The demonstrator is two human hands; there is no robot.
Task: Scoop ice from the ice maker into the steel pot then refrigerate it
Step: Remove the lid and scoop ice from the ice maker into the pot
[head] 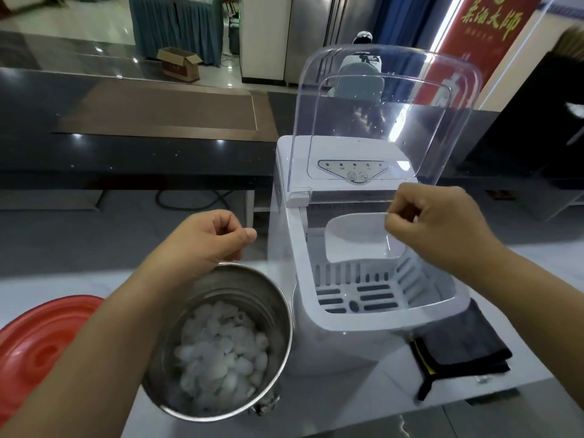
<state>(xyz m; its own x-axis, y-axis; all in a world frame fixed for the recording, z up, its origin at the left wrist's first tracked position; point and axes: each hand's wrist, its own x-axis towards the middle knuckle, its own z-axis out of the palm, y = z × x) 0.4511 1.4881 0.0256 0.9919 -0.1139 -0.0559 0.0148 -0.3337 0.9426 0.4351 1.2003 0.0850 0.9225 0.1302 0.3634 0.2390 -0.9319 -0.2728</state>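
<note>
Grips tilted steel pot by rim with left hand, pinches scoop over ice maker with right hand, risks spilling ice.

Rounded ice is being held in a steel pot just beside the white ice maker (clear lid raised), while a clear scoop is being pinched above its slotted basket by the right hand.

The white table carries the ice maker, a dark cloth touching its right side, and a red lid at the table's left edge.
</note>
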